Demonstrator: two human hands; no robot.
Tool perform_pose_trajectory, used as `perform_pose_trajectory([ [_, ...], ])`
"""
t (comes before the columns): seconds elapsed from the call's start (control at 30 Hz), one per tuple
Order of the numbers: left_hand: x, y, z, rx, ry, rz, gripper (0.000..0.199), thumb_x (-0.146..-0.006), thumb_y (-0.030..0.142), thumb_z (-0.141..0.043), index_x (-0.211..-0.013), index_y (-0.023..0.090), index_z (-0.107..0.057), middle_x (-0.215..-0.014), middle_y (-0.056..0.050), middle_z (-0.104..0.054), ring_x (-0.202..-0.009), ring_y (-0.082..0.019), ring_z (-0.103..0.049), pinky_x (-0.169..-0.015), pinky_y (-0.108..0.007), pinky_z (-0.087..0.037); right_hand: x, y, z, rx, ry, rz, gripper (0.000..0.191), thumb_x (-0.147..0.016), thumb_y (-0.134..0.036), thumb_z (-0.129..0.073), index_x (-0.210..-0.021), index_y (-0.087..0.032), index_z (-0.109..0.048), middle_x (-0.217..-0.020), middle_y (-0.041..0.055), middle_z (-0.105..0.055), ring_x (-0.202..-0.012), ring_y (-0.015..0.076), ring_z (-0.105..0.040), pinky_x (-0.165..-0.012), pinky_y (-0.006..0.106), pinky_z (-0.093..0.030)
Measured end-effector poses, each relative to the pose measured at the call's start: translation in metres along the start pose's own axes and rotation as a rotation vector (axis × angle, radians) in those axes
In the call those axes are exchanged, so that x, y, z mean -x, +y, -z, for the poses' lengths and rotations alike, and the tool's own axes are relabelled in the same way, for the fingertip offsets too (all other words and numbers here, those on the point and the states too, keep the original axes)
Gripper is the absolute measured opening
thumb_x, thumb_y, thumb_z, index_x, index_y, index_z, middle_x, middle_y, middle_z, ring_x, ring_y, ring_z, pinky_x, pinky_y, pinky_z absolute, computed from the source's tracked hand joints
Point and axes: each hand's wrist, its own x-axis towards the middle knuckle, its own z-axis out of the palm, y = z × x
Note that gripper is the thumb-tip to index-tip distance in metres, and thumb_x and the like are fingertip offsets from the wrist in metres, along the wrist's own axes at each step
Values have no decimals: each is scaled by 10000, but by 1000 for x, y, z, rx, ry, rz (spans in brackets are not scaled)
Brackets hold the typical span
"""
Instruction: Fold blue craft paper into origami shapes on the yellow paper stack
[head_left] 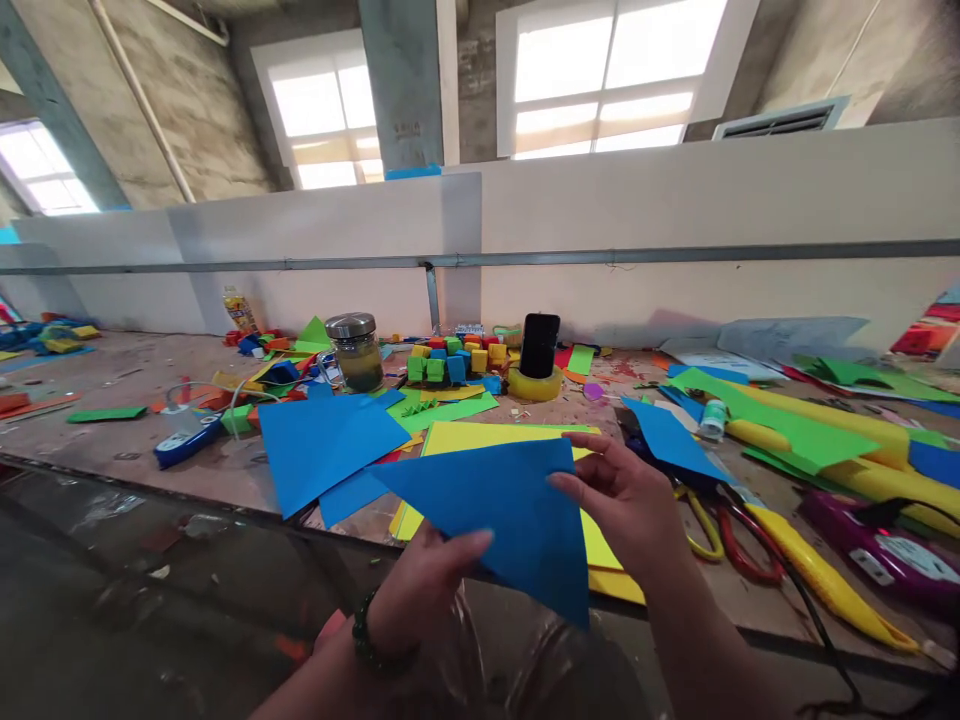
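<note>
holding a blue paper (517, 515) in the middle of our clock, we pinch it with both hands. our left hand (420, 590), at seven o'clock, has its thumb on top and fingers tucked under. our right hand (630, 495), at three o'clock, curls its fingers and pinches the one o'clock corner. yellow sheets (609, 558) lie behind it.
</note>
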Motion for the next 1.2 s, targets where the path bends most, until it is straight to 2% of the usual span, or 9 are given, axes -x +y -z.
perform_pose_trajectory([
  [0.1,1,8,12,-13,-279,51,680,-578,287,-860,-1216,175,-653,-1255,-145,-651,-1169,-403,-585,-985,-509,-476,7,-2,5,-110,6,-47,523,-679,-473,-794,-1092,-180,-664,-666,9,-676,-602,165,-620,-536,266,-512],
  [0.23,-16,23,8,5,-303,78,722,-782,450,-681,-1433,249,-444,-1400,-118,-544,-1238,-365,-539,-1026,-532,-421,11,-3,14,-189,-137,41,281,-754,-419,-752,-895,-189,-673,-759,42,-725,-688,187,-677,-605,283,-568],
  [0.37,-27,29,-11,48,-367,167,764,-853,700,-448,-1445,217,-428,-1400,-126,-539,-1292,-365,-493,-1070,-537,-378,10,-15,15,63,-149,413,95,-813,-311,-705,-805,-216,-708,-904,59,-737,-807,195,-693,-696,296,-578],
  [0.47,-27,40,-18,-37,-379,100,610,-893,624,-448,-1393,278,-502,-1381,-46,-564,-1292,-320,-503,-1048,-455,-426,10,-29,17,316,-75,728,119,-858,-206,-631,-843,-242,-743,-1021,78,-700,-871,182,-678,-706,273,-559],
  [0.57,-26,57,-14,-271,-405,56,601,-859,501,-580,-1415,302,-470,-1324,-35,-603,-1221,-307,-558,-1011,-434,-454,14,-40,22,426,-49,882,185,-870,-113,-577,-907,-224,-720,-983,76,-685,-799,135,-672,-667,218,-539],
  [0.73,-30,64,0,-575,-192,-60,714,-793,392,-720,-1437,273,-435,-1218,-107,-631,-1089,-285,-600,-892,-412,-511,19,-43,21,401,-172,932,215,-854,-56,-570,-981,-211,-650,-1071,80,-712,-945,142,-686,-816,213,-539],
  [0.97,-26,58,8,-739,53,-289,786,-774,390,-727,-1458,203,-386,-886,-43,-613,-801,-178,-571,-708,-287,-487,15,-30,25,382,-87,875,271,-775,-76,-608,-985,-242,-649,-987,69,-699,-885,189,-682,-749,279,-559],
  [1.07,-25,65,16,-780,179,-356,811,-803,389,-675,-1496,190,-304,-744,6,-531,-696,-151,-501,-644,-264,-435,8,-11,37,506,-47,878,356,-734,-27,-540,-960,-259,-687,-977,58,-709,-936,222,-663,-827,357,-543],
  [1.2,-33,56,39,-1074,267,-308,783,-791,321,-641,-1488,153,-326,-619,44,-432,-596,-142,-416,-609,-273,-385,1,30,46,691,-12,810,330,-713,-44,-499,-861,-256,-705,-1013,45,-747,-1073,281,-634,-951,501,-484],
])
